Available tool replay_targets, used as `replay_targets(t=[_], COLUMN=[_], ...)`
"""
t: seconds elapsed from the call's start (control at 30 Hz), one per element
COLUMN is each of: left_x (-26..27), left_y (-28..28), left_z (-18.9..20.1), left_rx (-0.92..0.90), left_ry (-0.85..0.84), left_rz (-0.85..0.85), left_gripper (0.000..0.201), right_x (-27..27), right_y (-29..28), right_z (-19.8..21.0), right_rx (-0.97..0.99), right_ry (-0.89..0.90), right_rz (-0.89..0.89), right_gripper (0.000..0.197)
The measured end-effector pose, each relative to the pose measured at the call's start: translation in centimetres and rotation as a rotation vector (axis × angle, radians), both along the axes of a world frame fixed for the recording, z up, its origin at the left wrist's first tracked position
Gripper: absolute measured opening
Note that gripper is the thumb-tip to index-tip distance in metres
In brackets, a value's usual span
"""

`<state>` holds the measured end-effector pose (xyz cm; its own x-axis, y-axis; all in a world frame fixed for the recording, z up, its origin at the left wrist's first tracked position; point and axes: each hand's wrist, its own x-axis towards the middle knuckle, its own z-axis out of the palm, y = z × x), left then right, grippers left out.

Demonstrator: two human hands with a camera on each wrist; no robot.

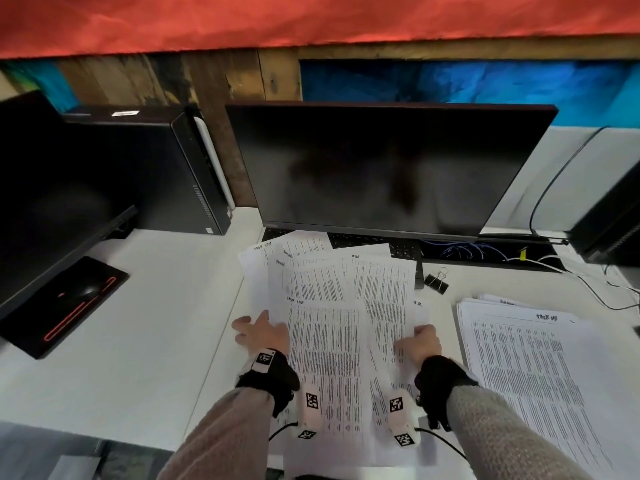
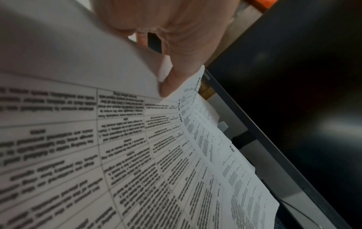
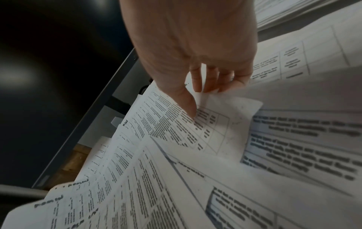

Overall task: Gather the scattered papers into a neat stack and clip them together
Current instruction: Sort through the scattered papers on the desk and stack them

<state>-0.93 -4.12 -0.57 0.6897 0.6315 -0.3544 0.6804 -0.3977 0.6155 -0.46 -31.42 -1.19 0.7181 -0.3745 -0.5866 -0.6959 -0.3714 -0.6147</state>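
Note:
Several printed sheets (image 1: 332, 306) lie fanned out and overlapping on the white desk in front of the monitor. My left hand (image 1: 257, 328) holds their left edge. Its thumb (image 2: 170, 84) lies on a printed sheet, and its fingers are spread at the edge. My right hand (image 1: 421, 337) pinches the right side of the fan. There the thumb (image 3: 189, 105) presses on a sheet corner and curled fingers sit behind it. A black binder clip (image 1: 437, 283) lies on the desk beyond my right hand, apart from the sheets.
A separate pile of printed paper (image 1: 540, 382) lies to the right. A dark monitor (image 1: 384, 168) stands behind, with a keyboard (image 1: 401, 247) partly under the sheets. To the left are a PC tower (image 1: 166, 168), a second screen (image 1: 52, 202) and a mouse pad (image 1: 65, 306). Cables (image 1: 609, 289) run at the right.

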Motion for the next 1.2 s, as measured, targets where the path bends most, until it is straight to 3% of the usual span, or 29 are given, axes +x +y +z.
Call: replay_targets(t=[0.17,0.23,0.5,0.57,0.67,0.73,0.77,0.87,0.97,1.2], left_x=[0.8,1.2,1.8,2.0,1.6,1.5,1.5,1.8,2.1,1.5], left_y=[-0.7,-1.1,-1.2,-0.8,-0.7,-0.8,-0.8,-0.8,-2.0,-4.1], left_z=[-0.5,-0.7,-1.6,-2.0,-1.8,-1.4,-1.0,-0.1,2.7,11.2], left_rx=[-0.194,-0.241,-0.396,-0.52,-0.685,-0.675,-0.668,-0.58,-0.451,-0.265], left_ry=[-0.085,-0.047,-0.027,-0.045,-0.072,-0.126,-0.156,-0.225,-0.326,-0.747], left_rz=[-0.22,-0.268,-0.043,-0.053,-0.085,-0.103,-0.113,-0.183,-0.218,-0.22], left_gripper=[0.033,0.047,0.071,0.062,0.033,0.03,0.031,0.04,0.051,0.048], right_x=[-0.6,-0.9,-1.6,-1.6,-1.4,-1.1,-1.1,-1.0,-0.5,1.2], right_y=[0.8,1.0,-0.1,-0.3,-0.3,-0.2,-0.1,0.3,1.1,2.2], right_z=[0.1,0.5,-0.1,-0.1,0.3,0.7,1.0,1.9,3.0,10.1], right_rx=[0.037,0.044,0.304,0.359,0.404,0.463,0.559,0.867,0.867,0.773], right_ry=[-0.143,-0.169,-0.208,-0.201,-0.185,-0.18,-0.187,-0.23,-0.171,-0.498], right_rz=[0.076,0.084,0.011,-0.011,-0.056,-0.06,-0.04,0.092,0.107,0.028], right_gripper=[0.031,0.034,0.03,0.028,0.025,0.016,0.02,0.046,0.081,0.041])
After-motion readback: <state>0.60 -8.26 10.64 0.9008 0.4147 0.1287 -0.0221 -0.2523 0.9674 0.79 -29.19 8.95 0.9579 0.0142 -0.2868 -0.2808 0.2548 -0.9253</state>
